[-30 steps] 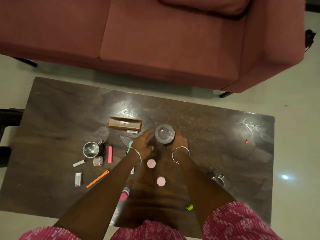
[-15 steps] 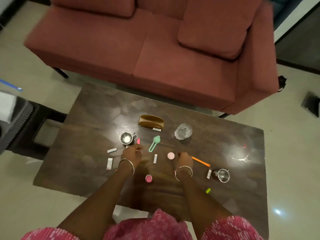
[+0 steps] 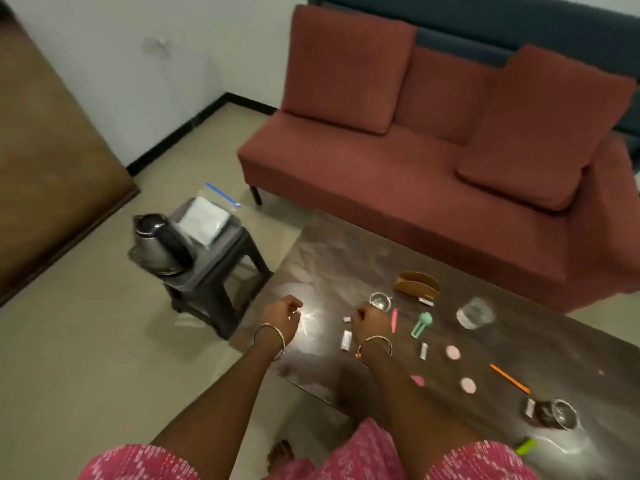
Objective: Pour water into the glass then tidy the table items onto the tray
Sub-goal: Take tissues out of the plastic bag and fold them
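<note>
A clear glass holding water stands on the dark table, right of my hands. A steel kettle sits on a grey tray on a small stool left of the table. My left hand hovers over the table's left edge, fingers loosely curled and holding nothing. My right hand hangs over the table beside a small steel cup, fingers curled downward, and I see nothing in it.
Scattered on the table are a brown wooden holder, a green tool, a pink marker, pink discs, an orange stick, white sachets and a second steel cup. A red sofa stands behind.
Both hands left the glass and moved to the table's left part. My view swung left, bringing the kettle and stool into sight.
</note>
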### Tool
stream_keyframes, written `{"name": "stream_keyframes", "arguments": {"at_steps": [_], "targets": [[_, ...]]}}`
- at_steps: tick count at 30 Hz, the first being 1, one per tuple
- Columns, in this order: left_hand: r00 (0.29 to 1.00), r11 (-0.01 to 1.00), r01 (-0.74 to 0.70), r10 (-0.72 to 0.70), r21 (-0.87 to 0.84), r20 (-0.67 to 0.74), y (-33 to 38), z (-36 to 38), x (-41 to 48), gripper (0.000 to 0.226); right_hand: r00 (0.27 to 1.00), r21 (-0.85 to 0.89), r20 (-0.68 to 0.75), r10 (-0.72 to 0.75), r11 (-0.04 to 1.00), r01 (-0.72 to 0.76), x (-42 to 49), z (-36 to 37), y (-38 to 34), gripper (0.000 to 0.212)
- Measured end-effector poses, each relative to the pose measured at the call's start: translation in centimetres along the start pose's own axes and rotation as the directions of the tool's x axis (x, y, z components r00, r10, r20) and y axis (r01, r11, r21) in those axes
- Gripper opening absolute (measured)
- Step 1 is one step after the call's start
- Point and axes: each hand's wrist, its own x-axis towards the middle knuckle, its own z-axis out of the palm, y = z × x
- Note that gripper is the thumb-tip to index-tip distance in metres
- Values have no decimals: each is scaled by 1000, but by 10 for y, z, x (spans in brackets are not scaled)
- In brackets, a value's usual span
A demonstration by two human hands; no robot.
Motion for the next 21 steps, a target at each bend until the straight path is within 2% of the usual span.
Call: {"name": "stream_keyframes", "arguments": {"at_steps": [5, 12, 17, 21], "targets": [[979, 994, 94, -103, -57, -177, -32, -80, 0, 23, 988, 8, 26, -155, 988, 154, -10, 27, -87, 20], [947, 992, 122, -123, -21, -296, -73, -149, 25, 20, 948, 43, 50, -314, 949, 312, 8, 70, -188, 20], [941, 995, 101, -98, -8, -323, -99, -186, 69, 19, 934, 53, 60, -352, 936, 349, 40, 104, -240, 20], [952, 998, 68, -60, 15, -299, -111, -213, 126, 19, 950, 41, 79, -303, 953, 300, 85, 125, -272, 20]]}}
